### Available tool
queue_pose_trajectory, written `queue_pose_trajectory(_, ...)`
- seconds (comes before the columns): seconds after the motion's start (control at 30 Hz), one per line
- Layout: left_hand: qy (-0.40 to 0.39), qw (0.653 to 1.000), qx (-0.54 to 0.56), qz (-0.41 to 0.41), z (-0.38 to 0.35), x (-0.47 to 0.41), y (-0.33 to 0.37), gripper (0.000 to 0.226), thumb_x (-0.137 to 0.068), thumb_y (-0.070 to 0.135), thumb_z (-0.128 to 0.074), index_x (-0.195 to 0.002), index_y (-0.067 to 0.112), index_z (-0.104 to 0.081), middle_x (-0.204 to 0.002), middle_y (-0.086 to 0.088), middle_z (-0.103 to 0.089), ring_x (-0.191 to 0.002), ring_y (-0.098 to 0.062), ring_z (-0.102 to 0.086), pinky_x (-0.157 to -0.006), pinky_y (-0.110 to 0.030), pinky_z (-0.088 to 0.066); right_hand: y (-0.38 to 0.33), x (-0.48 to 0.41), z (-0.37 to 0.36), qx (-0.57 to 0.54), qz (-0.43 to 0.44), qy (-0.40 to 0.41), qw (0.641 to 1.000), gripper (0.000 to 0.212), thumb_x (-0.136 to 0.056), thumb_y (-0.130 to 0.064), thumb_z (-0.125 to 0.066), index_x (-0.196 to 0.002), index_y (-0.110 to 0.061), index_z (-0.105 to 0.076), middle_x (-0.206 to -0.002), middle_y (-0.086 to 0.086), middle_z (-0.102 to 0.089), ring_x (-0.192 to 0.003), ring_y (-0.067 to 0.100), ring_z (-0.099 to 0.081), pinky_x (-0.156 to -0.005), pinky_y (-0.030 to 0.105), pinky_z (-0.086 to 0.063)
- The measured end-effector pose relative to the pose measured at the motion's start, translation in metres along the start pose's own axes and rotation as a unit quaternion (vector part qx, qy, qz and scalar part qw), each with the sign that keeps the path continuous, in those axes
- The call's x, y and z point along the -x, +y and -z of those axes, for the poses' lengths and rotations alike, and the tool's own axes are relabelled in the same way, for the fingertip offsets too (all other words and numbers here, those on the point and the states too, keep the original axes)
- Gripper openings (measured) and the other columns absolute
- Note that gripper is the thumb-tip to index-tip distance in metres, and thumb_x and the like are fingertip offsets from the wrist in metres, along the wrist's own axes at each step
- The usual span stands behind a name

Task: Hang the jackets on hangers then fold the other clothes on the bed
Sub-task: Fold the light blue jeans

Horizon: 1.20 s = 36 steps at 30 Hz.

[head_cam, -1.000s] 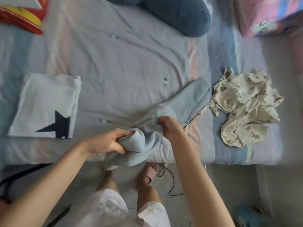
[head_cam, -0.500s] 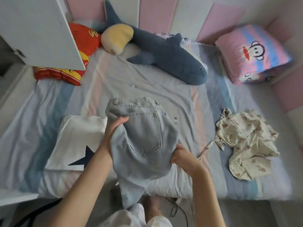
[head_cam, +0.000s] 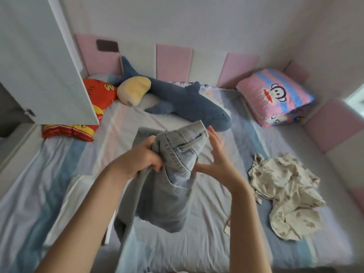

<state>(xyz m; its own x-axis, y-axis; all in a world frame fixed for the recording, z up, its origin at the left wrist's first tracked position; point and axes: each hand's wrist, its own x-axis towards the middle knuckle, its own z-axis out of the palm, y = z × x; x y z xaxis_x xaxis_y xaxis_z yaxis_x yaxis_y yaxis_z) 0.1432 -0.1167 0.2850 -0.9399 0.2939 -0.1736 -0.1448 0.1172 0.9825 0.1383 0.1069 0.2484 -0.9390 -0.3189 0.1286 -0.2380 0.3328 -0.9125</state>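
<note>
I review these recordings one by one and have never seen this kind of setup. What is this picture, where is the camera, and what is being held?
No machine here: a person works with two bare hands. One wide-angle camera on the head looks forward and down, so the arms enter from below. The left hand grips pale blue jeans near the waistband, held up over the bed. The right hand is open beside them, fingers spread; blur hides whether it touches. On the bed lie a folded white garment at left and a crumpled cream printed garment at right. At the far end are a plush shark, a red cushion and a pink pillow.
</note>
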Motion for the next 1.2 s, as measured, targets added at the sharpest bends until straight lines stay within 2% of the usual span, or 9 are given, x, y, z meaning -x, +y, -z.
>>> queue_pose_trajectory(0.13, 0.07, 0.997, -0.037, -0.022, -0.007, -0.004, 0.025, 0.023, -0.039, 0.002, -0.046, -0.057, -0.01, -0.051, -0.05, -0.011, -0.049, -0.052, -0.015, -0.049, -0.051, -0.021, -0.037, -0.016, 0.003, -0.001, -0.066, 0.022, 0.046, 0.996, 0.023, -0.068, -0.029, -0.064, -0.088, -0.04, -0.069, -0.09, -0.018, -0.065, -0.086, 0.003, -0.057, -0.075, 0.023, -0.045)
queue_pose_trajectory(0.37, 0.051, 0.986, -0.148, -0.055, -0.015, 0.0, 0.019, 0.025, -0.08, 0.022, -0.072, -0.105, 0.024, -0.068, -0.105, 0.009, -0.064, -0.096, 0.0, -0.06, -0.078, -0.015, -0.046, -0.036, 0.01, 0.012, -0.013, 0.08, 0.118, 0.99, 0.026, -0.067, -0.017, -0.05, -0.09, -0.015, -0.063, -0.076, -0.004, -0.057, -0.074, 0.006, -0.05, -0.065, 0.031, -0.044)
queue_pose_trajectory(0.5, 0.09, 0.984, -0.034, -0.147, -0.027, 0.007, 0.023, 0.016, -0.082, 0.011, -0.069, -0.091, 0.024, -0.068, -0.087, 0.011, -0.072, -0.086, -0.001, -0.065, -0.075, -0.012, -0.05, -0.041, 0.013, 0.019, 0.023, 0.098, 0.142, 0.985, 0.007, -0.066, -0.01, -0.051, -0.069, -0.014, -0.046, -0.061, -0.009, -0.034, -0.058, 0.006, -0.031, -0.052, 0.023, -0.027)
queue_pose_trajectory(0.67, 0.246, 0.935, -0.088, -0.24, -0.05, -0.007, 0.022, 0.01, -0.084, 0.007, -0.067, -0.09, 0.016, -0.066, -0.082, 0.01, -0.067, -0.076, 0.01, -0.059, -0.071, -0.009, -0.044, -0.037, 0.016, 0.029, 0.043, 0.089, 0.141, 0.985, 0.034, -0.075, 0.0, -0.068, -0.083, -0.027, -0.048, -0.069, -0.012, -0.049, -0.06, 0.0, -0.042, -0.056, 0.015, -0.037)
queue_pose_trajectory(0.8, 0.269, 0.913, -0.13, -0.279, -0.06, -0.008, 0.012, 0.011, -0.087, 0.005, -0.064, -0.093, 0.013, -0.064, -0.081, 0.011, -0.063, -0.078, 0.012, -0.058, -0.07, -0.004, -0.04, -0.024, 0.033, 0.049, 0.028, -0.074, -0.023, 0.997, 0.056, -0.071, -0.008, -0.082, -0.115, -0.024, -0.05, -0.098, 0.006, -0.067, -0.081, 0.011, -0.062, -0.064, 0.02, -0.052)
queue_pose_trajectory(0.93, 0.267, 0.895, -0.177, -0.311, -0.06, -0.002, 0.007, 0.014, -0.086, 0.001, -0.062, -0.099, 0.006, -0.066, -0.084, 0.007, -0.062, -0.081, 0.001, -0.057, -0.074, -0.001, -0.039, 0.012, 0.044, 0.054, 0.245, -0.207, -0.123, 0.939, 0.051, -0.054, -0.052, -0.083, -0.096, -0.035, -0.059, -0.097, -0.011, -0.065, -0.1, 0.014, -0.057, -0.089, 0.03, -0.041)
queue_pose_trajectory(1.0, 0.306, 0.898, -0.139, -0.284, -0.05, 0.0, 0.007, 0.011, -0.088, 0.001, -0.06, -0.097, 0.004, -0.064, -0.08, 0.008, -0.059, -0.074, 0.005, -0.055, -0.071, -0.001, -0.039, 0.032, 0.049, 0.06, 0.325, -0.239, -0.147, 0.903, 0.034, -0.064, -0.045, -0.081, -0.084, -0.029, -0.059, -0.086, -0.01, -0.062, -0.086, 0.01, -0.054, -0.083, 0.03, -0.032)
queue_pose_trajectory(1.1, 0.341, 0.905, -0.068, -0.244, -0.022, 0.0, 0.013, 0.014, -0.089, 0.004, -0.059, -0.087, 0.019, -0.062, -0.072, 0.019, -0.061, -0.067, 0.012, -0.056, -0.068, -0.01, -0.043, 0.054, 0.058, 0.069, 0.239, -0.224, -0.129, 0.936, 0.018, -0.073, -0.028, -0.082, -0.074, -0.028, -0.064, -0.077, -0.007, -0.061, -0.07, 0.004, -0.05, -0.075, 0.022, -0.039)
queue_pose_trajectory(1.2, 0.333, 0.905, -0.078, -0.253, -0.01, 0.001, 0.022, 0.029, -0.089, 0.006, -0.059, -0.076, 0.032, -0.059, -0.068, 0.018, -0.062, -0.068, 0.004, -0.057, -0.067, -0.015, -0.045, 0.06, 0.06, 0.062, 0.147, -0.223, -0.115, 0.957, 0.041, -0.073, -0.034, -0.081, -0.107, -0.025, -0.06, -0.104, -0.004, -0.06, -0.094, 0.011, -0.056, -0.086, 0.02, -0.046)
